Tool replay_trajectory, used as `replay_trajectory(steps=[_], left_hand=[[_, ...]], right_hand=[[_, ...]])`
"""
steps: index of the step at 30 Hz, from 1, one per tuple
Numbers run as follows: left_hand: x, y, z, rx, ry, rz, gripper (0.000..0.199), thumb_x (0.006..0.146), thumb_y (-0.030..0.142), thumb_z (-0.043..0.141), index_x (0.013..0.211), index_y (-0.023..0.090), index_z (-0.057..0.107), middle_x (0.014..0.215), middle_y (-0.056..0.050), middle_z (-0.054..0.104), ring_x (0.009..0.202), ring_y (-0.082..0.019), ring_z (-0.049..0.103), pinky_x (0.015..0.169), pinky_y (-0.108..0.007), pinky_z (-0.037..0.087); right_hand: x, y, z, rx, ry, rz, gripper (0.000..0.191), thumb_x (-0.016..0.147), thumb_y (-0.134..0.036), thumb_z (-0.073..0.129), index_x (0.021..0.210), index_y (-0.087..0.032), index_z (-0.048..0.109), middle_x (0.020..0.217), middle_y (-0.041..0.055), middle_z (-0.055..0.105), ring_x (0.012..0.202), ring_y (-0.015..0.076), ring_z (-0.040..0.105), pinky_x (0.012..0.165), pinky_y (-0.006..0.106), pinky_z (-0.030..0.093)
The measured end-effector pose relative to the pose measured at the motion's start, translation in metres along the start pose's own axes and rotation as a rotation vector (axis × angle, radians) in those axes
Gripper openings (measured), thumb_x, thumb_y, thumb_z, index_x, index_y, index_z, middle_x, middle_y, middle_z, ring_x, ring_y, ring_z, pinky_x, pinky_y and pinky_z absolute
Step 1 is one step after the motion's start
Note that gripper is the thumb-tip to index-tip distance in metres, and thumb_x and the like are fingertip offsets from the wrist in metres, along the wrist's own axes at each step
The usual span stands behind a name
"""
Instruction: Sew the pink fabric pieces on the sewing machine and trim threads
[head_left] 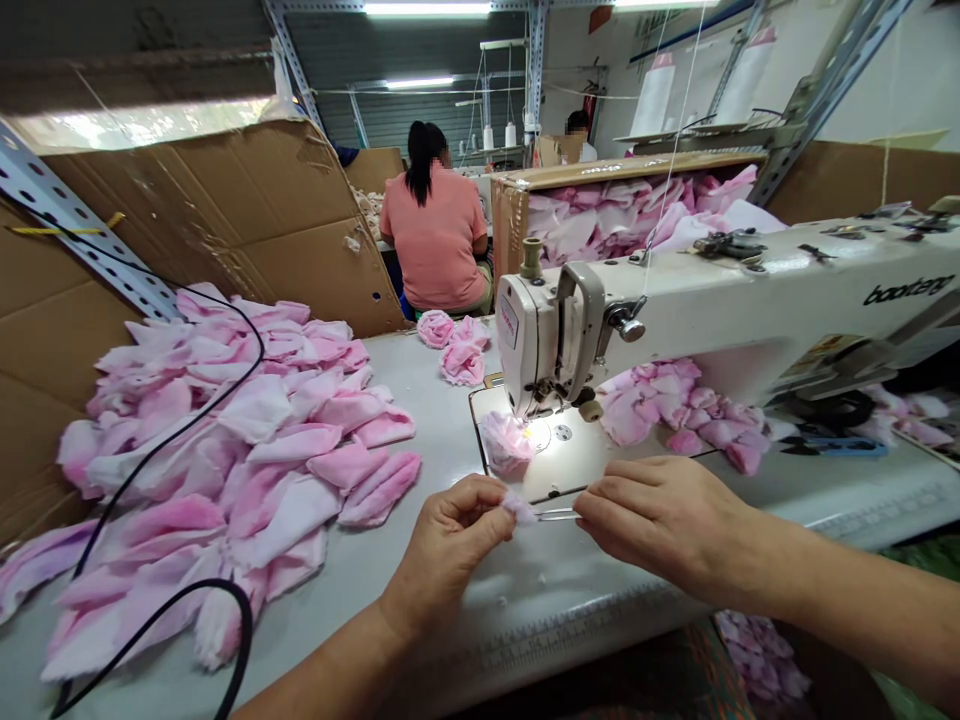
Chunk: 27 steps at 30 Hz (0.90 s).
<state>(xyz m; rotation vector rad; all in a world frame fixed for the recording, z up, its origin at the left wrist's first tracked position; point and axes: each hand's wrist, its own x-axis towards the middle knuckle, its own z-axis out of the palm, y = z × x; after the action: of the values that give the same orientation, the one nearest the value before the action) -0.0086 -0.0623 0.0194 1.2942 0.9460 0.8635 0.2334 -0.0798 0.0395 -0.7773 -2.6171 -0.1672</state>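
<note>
My left hand [448, 540] pinches a small piece of pale pink fluffy fabric [519, 507] between thumb and fingers, just in front of the sewing machine's needle plate [581, 465]. From the other side, my right hand [667, 520] is closed on thin metal tweezers [556, 515], whose tips reach the fabric. Beyond my hands, a ruffled pink fabric rosette [507, 442] lies at the left of the plate, beside the needle area. The white sewing machine [720, 290] stands over it with its lamp lit.
A large heap of pink and white fabric pieces [247, 430] covers the left tabletop, crossed by a black cable [180, 425]. Several finished-looking rosettes [463, 362] sit behind the machine head; more fabric [660, 400] lies under its arm near blue-handled snips [840, 446]. A co-worker [435, 235] sits beyond.
</note>
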Motion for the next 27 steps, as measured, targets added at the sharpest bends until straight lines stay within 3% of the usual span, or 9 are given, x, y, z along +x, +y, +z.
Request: replay_trajectory(steps=[8,12,19,27], left_hand=[[0.001,-0.005,0.007,-0.241,0.059,-0.135,0.025,0.075,0.038,0.074,0.078,0.016,0.065,0.067,0.0,0.058,0.062,-0.009,0.048,0.061,-0.021,0.035],[0.004,-0.006,0.011,-0.203,0.099,-0.105,0.029,0.076,0.042,0.074,0.08,0.014,0.066,0.068,0.0,0.06,0.06,-0.008,0.047,0.06,-0.02,0.034],[0.009,-0.006,0.015,-0.225,0.133,-0.073,0.03,0.076,0.043,0.073,0.08,0.015,0.066,0.067,-0.001,0.06,0.063,-0.01,0.049,0.06,-0.021,0.033],[0.008,-0.002,0.015,-0.21,0.141,-0.069,0.03,0.075,0.044,0.075,0.081,0.015,0.068,0.065,-0.001,0.061,0.063,-0.011,0.05,0.06,-0.022,0.033]], right_hand=[[0.001,-0.007,0.011,0.027,-0.045,-0.011,0.013,0.086,-0.003,0.052,0.083,-0.014,0.058,0.074,0.0014,0.053,0.063,0.0169,0.04,0.056,0.034,0.031],[0.001,-0.008,0.023,0.007,0.008,0.037,0.014,0.086,-0.004,0.052,0.081,-0.016,0.056,0.072,0.0009,0.053,0.062,0.0168,0.041,0.057,0.033,0.032],[0.005,-0.01,0.027,0.053,0.254,0.118,0.009,0.091,-0.008,0.052,0.096,-0.012,0.059,0.074,0.0034,0.061,0.063,0.0164,0.052,0.056,0.032,0.036],[0.001,-0.007,0.025,0.002,0.248,0.101,0.009,0.091,-0.008,0.052,0.096,-0.013,0.059,0.076,0.0038,0.063,0.065,0.0166,0.054,0.057,0.031,0.036]])
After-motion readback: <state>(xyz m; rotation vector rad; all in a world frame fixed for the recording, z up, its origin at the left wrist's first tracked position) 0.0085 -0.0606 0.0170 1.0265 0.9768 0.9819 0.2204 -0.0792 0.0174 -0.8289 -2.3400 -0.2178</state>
